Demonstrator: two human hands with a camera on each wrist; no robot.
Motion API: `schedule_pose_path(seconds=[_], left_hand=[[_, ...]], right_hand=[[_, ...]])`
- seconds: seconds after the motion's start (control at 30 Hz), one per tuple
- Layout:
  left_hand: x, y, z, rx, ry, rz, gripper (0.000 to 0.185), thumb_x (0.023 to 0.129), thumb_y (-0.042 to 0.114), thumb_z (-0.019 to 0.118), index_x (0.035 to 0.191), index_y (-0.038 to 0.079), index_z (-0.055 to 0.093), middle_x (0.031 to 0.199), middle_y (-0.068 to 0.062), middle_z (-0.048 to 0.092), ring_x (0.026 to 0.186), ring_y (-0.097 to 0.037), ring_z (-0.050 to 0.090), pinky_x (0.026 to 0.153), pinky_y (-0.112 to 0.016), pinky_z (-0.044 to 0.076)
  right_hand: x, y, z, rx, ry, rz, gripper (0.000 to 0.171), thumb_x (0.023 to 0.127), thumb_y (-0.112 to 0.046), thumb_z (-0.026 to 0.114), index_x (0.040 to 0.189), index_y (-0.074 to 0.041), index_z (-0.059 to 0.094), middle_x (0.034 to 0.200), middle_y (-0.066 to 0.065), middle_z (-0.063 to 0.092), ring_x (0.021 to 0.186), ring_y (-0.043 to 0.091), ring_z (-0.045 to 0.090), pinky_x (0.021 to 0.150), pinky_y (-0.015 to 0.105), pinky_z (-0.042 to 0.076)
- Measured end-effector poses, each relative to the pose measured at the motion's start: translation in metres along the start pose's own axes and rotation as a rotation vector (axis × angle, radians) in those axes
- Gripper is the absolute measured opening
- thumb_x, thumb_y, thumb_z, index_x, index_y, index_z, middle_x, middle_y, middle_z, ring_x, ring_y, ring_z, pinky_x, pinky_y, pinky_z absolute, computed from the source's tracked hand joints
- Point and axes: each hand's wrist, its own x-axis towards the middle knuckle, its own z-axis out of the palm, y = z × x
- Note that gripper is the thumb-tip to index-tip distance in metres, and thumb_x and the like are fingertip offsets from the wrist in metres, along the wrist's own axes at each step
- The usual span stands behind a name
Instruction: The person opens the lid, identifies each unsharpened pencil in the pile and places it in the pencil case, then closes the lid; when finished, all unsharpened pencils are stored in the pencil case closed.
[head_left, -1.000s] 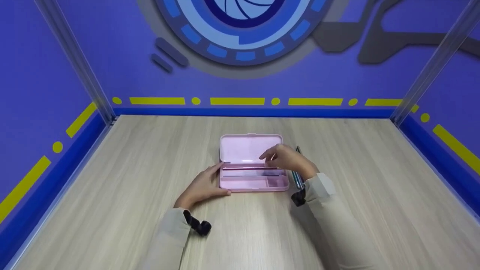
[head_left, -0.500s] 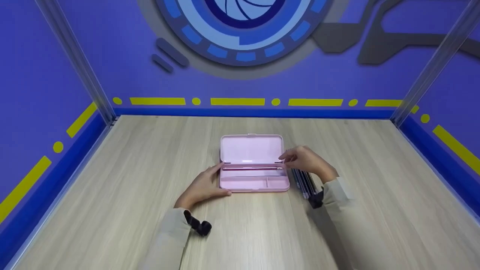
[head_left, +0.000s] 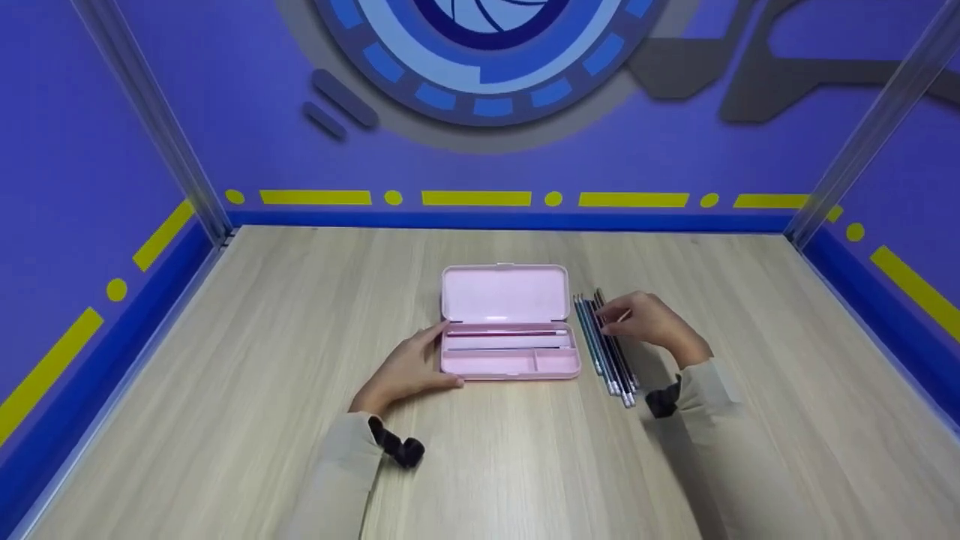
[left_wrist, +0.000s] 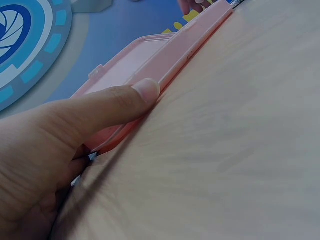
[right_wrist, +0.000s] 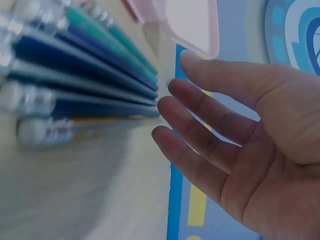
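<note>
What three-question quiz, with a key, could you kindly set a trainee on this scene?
1. Is the lid of the pink pencil case open or shut?

2. Where does the bundle of loose pencils lie?
A. Inside the lid
B. On the table, to the left of the pencil case
C. On the table, to the right of the pencil case

3. True or false: the left hand holds the left end of the pencil case, its thumb against the near side.

Key:
1. Open
2. C
3. True
</note>
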Motion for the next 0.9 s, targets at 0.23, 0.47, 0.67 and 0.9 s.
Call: schedule_pose_path(seconds=[0.23,0.47,0.67,0.9], left_hand=[[0.0,0.0,0.0,-0.005,-0.004,0.003,0.103,0.064,0.04,0.088,0.15,0.018,0.036,0.152,-0.017,0.037,0.142,-0.034,0.031,0.118,-0.049,0.024],[0.002,0.0,-0.001,-0.01,-0.004,0.009,0.102,0.064,0.041,0.088,0.149,0.019,0.036,0.152,-0.015,0.037,0.142,-0.032,0.031,0.118,-0.048,0.024],[0.002,0.0,-0.001,-0.011,0.0,0.013,0.103,0.064,0.041,0.088,0.15,0.018,0.036,0.152,-0.016,0.036,0.142,-0.033,0.031,0.118,-0.048,0.024],[0.002,-0.001,-0.001,0.01,-0.007,0.011,0.103,0.064,0.043,0.087,0.15,0.019,0.035,0.152,-0.015,0.036,0.142,-0.032,0.031,0.119,-0.047,0.023]], right_hand=[[-0.002,0.011,-0.003,0.038,-0.009,0.053,0.039,0.087,-0.009,0.066,0.123,0.006,0.061,0.106,0.022,0.067,0.083,0.021,0.064,0.071,0.033,0.057],[-0.003,0.018,-0.003,0.058,-0.036,0.107,0.048,0.087,-0.011,0.067,0.128,0.011,0.055,0.107,0.025,0.066,0.083,0.021,0.066,0.073,0.037,0.058],[-0.003,0.023,-0.002,0.1,-0.062,0.139,0.051,0.087,-0.012,0.068,0.129,0.013,0.052,0.109,0.027,0.066,0.082,0.021,0.069,0.075,0.038,0.06],[-0.003,0.025,-0.001,0.106,-0.062,0.157,0.046,0.087,-0.012,0.069,0.125,0.011,0.057,0.099,0.019,0.068,0.074,0.015,0.063,0.069,0.032,0.058]])
